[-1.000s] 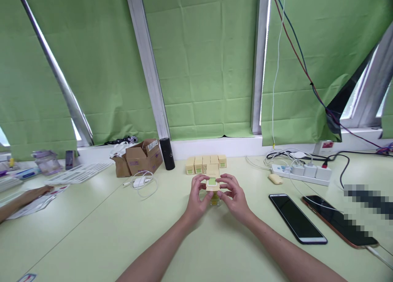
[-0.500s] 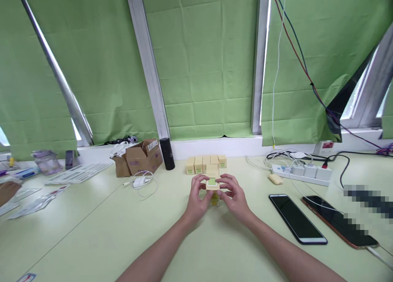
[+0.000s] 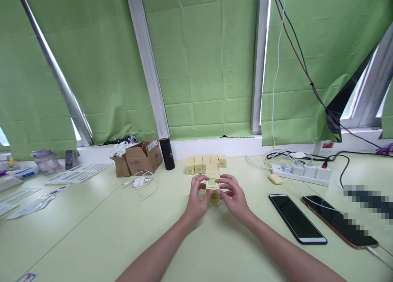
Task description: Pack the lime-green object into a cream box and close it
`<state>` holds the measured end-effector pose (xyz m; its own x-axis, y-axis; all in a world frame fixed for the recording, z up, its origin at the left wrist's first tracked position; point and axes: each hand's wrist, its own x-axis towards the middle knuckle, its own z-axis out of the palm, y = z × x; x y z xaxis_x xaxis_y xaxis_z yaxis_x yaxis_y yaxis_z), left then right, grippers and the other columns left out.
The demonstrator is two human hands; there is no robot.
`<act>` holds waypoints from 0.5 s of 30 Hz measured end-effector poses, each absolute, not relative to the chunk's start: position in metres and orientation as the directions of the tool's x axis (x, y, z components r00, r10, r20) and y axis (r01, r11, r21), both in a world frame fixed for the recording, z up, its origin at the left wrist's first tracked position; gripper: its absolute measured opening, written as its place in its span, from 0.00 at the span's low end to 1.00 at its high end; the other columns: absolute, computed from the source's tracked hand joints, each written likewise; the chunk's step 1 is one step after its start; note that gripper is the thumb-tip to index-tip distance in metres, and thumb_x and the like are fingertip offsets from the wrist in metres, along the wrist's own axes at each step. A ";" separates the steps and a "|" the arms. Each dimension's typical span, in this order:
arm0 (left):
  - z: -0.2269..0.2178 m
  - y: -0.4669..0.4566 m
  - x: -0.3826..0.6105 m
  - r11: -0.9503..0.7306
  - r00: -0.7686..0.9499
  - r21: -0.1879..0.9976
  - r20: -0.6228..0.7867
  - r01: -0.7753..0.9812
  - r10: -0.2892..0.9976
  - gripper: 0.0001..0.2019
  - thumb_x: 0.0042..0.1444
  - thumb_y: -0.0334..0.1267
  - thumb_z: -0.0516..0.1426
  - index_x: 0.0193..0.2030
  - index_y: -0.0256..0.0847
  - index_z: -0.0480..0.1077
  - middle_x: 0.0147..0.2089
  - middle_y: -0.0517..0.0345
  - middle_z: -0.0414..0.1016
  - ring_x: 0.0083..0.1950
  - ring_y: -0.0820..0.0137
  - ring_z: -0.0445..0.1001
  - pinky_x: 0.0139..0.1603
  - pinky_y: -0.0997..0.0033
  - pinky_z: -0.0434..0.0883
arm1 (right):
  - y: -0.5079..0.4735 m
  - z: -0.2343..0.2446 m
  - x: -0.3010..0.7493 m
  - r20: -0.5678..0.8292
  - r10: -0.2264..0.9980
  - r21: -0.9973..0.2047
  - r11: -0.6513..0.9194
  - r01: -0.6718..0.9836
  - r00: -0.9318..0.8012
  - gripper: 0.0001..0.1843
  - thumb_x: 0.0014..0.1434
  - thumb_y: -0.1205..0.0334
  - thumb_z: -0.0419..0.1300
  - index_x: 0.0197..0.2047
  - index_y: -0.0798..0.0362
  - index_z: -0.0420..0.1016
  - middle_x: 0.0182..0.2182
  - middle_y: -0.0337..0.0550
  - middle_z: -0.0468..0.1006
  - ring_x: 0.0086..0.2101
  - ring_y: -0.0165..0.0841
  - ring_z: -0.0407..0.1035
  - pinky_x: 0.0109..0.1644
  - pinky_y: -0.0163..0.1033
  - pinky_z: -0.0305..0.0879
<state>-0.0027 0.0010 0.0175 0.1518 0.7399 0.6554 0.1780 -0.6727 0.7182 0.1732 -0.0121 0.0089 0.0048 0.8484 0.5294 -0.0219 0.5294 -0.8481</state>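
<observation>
A small cream box with a green label [image 3: 212, 183] is held between both hands just above the pale green table [image 3: 92, 233]. My left hand [image 3: 197, 198] pinches its left side, fingers curled. My right hand [image 3: 233, 197] pinches its right side. Under the box, between my hands, a small yellowish glass object [image 3: 214, 198] shows in part. A row of several matching cream boxes [image 3: 205, 164] stands just behind, near the window sill.
A brown cardboard box [image 3: 143, 158], a black cylinder [image 3: 167, 153] and a white charger with cable [image 3: 140, 182] lie at the back left. Two phones [image 3: 296, 218] [image 3: 337, 221] and a power strip [image 3: 302, 172] with cables are on the right. Papers and trays [image 3: 76, 173] sit far left.
My hands and the box have hardly moved. Another person's hand and forearm at the far left edge have drawn back out of view.
</observation>
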 end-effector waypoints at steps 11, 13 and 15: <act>0.018 0.001 -0.002 -0.670 0.141 0.719 0.655 0.186 0.742 0.14 0.66 0.49 0.60 0.55 0.49 0.69 0.60 0.49 0.65 0.63 0.58 0.68 0.59 0.58 0.71 | -0.012 0.008 0.173 0.530 0.848 -0.847 0.531 -0.022 0.009 0.16 0.62 0.46 0.67 0.49 0.45 0.81 0.59 0.49 0.66 0.42 0.36 0.77 0.42 0.44 0.79; 0.018 0.001 -0.002 -0.668 0.137 0.720 0.654 0.188 0.744 0.14 0.66 0.48 0.60 0.55 0.48 0.69 0.60 0.49 0.65 0.63 0.58 0.68 0.59 0.58 0.71 | -0.012 0.008 0.174 0.526 0.850 -0.850 0.526 -0.015 0.006 0.16 0.62 0.46 0.67 0.49 0.44 0.81 0.59 0.49 0.66 0.42 0.36 0.77 0.42 0.44 0.79; 0.018 0.001 -0.001 -0.668 0.136 0.719 0.655 0.191 0.743 0.13 0.67 0.48 0.60 0.55 0.48 0.69 0.59 0.49 0.65 0.63 0.58 0.68 0.59 0.58 0.71 | -0.012 0.008 0.174 0.523 0.852 -0.852 0.523 -0.012 0.009 0.16 0.62 0.46 0.67 0.49 0.44 0.81 0.60 0.49 0.66 0.42 0.36 0.77 0.42 0.44 0.79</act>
<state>-0.0014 0.0008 0.0184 0.1358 0.7432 0.6551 0.1906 -0.6685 0.7189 0.1735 -0.0118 0.0075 0.0086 0.8521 0.5232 -0.0121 0.5233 -0.8521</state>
